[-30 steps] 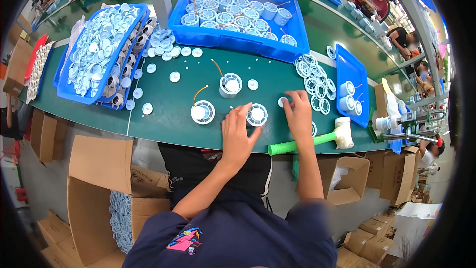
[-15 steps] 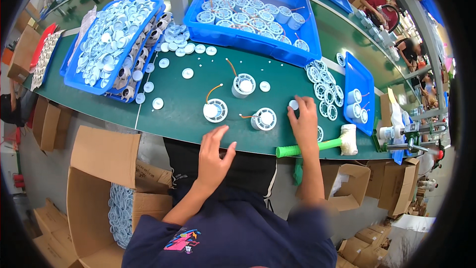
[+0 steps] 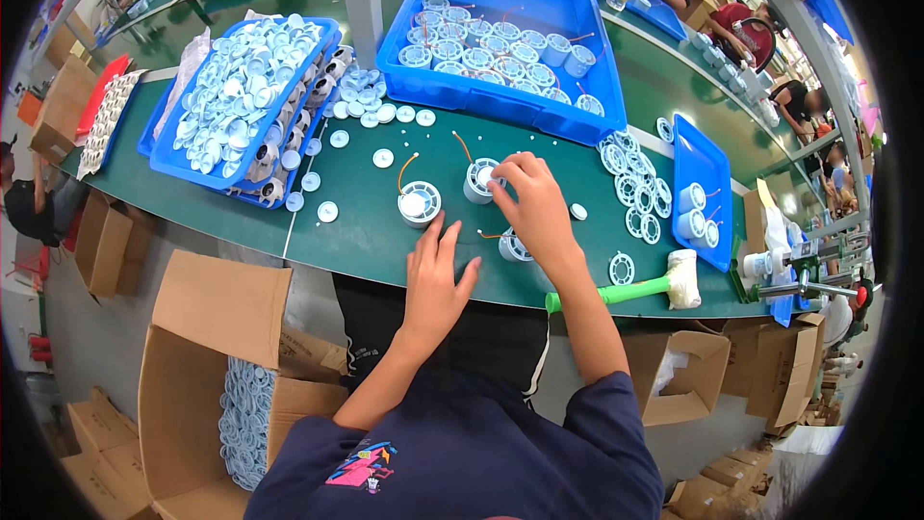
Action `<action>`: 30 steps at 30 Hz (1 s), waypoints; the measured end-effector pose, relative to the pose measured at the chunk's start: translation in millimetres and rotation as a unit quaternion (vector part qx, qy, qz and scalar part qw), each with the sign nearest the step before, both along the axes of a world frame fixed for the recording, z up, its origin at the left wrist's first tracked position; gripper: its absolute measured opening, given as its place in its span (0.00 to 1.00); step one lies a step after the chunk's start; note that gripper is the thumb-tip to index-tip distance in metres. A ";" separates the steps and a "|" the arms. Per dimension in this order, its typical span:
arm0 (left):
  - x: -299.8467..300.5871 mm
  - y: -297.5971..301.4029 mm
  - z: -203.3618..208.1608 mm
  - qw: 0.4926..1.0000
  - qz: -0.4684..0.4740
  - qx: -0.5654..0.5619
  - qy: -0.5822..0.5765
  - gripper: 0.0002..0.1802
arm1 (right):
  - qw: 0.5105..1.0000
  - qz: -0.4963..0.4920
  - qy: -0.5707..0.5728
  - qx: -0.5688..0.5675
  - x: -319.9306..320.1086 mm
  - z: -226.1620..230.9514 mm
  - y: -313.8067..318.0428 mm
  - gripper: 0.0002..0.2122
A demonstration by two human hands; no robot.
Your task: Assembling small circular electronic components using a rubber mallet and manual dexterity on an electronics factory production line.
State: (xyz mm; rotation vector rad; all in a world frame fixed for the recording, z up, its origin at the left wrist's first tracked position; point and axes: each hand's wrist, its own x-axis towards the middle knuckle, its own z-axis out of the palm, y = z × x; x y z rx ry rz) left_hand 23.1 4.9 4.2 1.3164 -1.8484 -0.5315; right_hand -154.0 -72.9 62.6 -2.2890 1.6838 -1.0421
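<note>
My right hand [image 3: 534,207] reaches over the farthest of three light-blue cup-shaped housings [image 3: 478,185]; its thumb and fingers close on the small white round cap [image 3: 488,173] in the top. A second cup-shaped housing [image 3: 419,204], with an orange wire and a white cap at its centre, stands to the left. Just below it is my left hand [image 3: 438,274], empty, fingers spread, fingertips close to its side. My right forearm partly covers the third housing [image 3: 513,247]. One loose round cap [image 3: 577,212] lies right of my right hand.
A blue tray [image 3: 500,106] of wired housings stands at the back. Stacked trays heaped with caps [image 3: 245,96] are on the left. Slotted rings [image 3: 635,178], a green-handled mallet [image 3: 616,291] and a small blue tray [image 3: 707,149] lie right. Co-workers sit beyond.
My right hand has moved left from beside the loose cap to the farthest housing. My left hand has come nearer the left housing. The whole view has shifted slightly.
</note>
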 end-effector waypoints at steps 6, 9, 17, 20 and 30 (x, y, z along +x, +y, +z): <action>-18.0 -33.7 -13.4 0.996 -0.001 0.029 0.089 0.33 | 0.999 -0.014 -0.040 0.007 0.6 7.1 -0.9 0.06; -32.8 -46.9 -9.4 0.990 0.017 -0.001 0.138 0.37 | 0.995 -0.082 -0.057 -0.014 -32.1 6.0 3.2 0.07; -49.5 -77.3 0.2 0.986 0.008 0.025 0.162 0.42 | 0.984 -0.163 0.019 0.068 -107.2 -28.2 57.7 0.10; -43.9 -79.2 -2.6 0.986 0.014 0.028 0.161 0.39 | 0.979 -0.201 -0.023 0.032 -116.4 -30.1 63.1 0.09; -4.8 16.7 -2.3 0.996 -0.023 0.042 0.080 0.38 | 0.972 -0.219 0.047 0.073 -196.9 -42.3 -13.2 0.13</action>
